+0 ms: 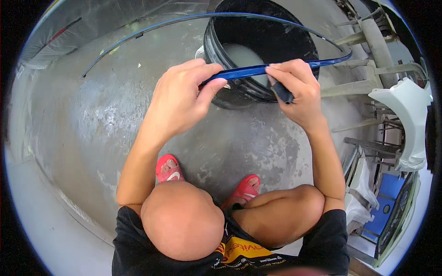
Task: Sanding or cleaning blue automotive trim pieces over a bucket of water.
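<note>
A long, narrow, glossy blue trim strip [244,72] runs across in front of me. Its far length curves round over the bucket and off to the left. My left hand [182,94] is closed on the near end, thumb below and fingers above. Pinched in my right hand [301,92] is a dark, folded piece [282,93] that looks like sandpaper. The fingertips of that hand touch the strip's upper edge; the palm side is partly hidden.
Beneath the strip stands a black bucket [212,46] with cloudy liquid [241,54] in it. A white curved panel [405,119] and grey stands [380,43] are at the right. Plastic sheeting [50,41] hangs at the far left. My feet, in red sandals [171,172], rest on wet concrete floor [99,115].
</note>
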Available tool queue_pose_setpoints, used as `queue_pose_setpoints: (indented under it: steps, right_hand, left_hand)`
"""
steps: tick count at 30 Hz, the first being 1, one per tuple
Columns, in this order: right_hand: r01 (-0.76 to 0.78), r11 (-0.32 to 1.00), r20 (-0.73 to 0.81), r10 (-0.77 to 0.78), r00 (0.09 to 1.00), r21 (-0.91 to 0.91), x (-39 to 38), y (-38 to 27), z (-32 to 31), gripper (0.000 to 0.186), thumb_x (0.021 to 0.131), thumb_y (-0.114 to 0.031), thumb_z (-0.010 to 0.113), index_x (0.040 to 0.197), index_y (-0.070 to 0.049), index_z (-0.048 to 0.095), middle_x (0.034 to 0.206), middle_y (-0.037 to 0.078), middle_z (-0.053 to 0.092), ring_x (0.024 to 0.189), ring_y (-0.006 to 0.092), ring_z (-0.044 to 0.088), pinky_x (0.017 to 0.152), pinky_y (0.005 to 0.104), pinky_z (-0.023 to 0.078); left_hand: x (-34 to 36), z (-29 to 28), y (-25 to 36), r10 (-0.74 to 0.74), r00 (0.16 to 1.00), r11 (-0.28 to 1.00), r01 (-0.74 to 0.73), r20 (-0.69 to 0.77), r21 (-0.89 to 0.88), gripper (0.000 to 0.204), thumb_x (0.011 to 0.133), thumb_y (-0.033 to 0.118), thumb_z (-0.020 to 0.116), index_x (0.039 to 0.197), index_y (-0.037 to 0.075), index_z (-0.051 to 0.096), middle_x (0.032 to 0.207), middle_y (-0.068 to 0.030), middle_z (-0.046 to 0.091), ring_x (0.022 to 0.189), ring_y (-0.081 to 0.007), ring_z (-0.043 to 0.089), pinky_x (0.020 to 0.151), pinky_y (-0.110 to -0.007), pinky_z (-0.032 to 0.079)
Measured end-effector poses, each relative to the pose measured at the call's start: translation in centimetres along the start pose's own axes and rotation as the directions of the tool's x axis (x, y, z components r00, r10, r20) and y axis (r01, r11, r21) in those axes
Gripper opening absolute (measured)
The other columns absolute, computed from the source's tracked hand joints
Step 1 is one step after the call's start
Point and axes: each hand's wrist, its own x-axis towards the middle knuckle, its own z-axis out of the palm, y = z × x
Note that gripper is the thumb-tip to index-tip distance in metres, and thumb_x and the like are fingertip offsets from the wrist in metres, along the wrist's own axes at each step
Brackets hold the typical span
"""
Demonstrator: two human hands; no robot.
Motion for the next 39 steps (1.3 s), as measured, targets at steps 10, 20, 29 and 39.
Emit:
queue_pose_setpoints:
  steps: [10,20,29,39]
  right_hand:
    - [-0.039,0.996,0.046,0.043,0.998,-0.084,-0.5,-0.1,-0.3,0.055,0.065,0.007,0.082,0.118,-0.009,0.081,0.111,0.010,0.076,0.108,0.0338,0.071,0.097,0.0449,0.054]
    - [0.096,0.995,0.103,-0.095,0.990,-0.009,1.8,-3.4,2.1,0.052,0.063,-0.003,0.084,0.115,-0.005,0.079,0.109,0.009,0.074,0.103,0.0327,0.070,0.088,0.0445,0.054]
    - [-0.334,0.942,-0.302,0.315,0.900,-0.012,0.0,0.5,-2.8,0.027,0.106,-0.012,0.076,0.131,-0.004,0.079,0.119,0.014,0.081,0.110,0.0216,0.077,0.100,0.0349,0.058]
    - [-0.284,0.955,-0.074,0.278,0.958,-0.088,0.1,9.1,-2.5,0.036,0.107,-0.017,0.074,0.142,-0.009,0.073,0.121,0.019,0.078,0.107,0.0341,0.077,0.096,0.0395,0.059]
  left_hand:
    - [-0.3,-0.5,-1.2,-0.055,0.997,0.978,0.067,0.062,-0.196,0.028,0.103,0.019,0.077,0.124,0.000,0.076,0.096,-0.0155,0.074,0.079,-0.0272,0.067,0.074,-0.038,0.053]
    - [-0.3,1.3,-1.6,-0.025,0.999,0.958,0.010,-0.048,-0.286,0.025,0.104,0.014,0.074,0.124,-0.001,0.075,0.092,-0.0133,0.075,0.076,-0.0223,0.067,0.072,-0.036,0.054]
    - [-0.7,1.1,-2.2,-0.255,0.962,0.823,0.271,0.101,-0.499,0.025,0.113,0.019,0.067,0.128,0.000,0.073,0.093,-0.0027,0.074,0.080,-0.0111,0.070,0.072,-0.029,0.056]
    - [-1.2,1.5,-2.0,-0.282,0.953,0.744,0.291,0.112,-0.602,0.029,0.113,0.019,0.068,0.134,-0.001,0.070,0.106,-0.0050,0.074,0.091,-0.0142,0.075,0.078,-0.030,0.061]
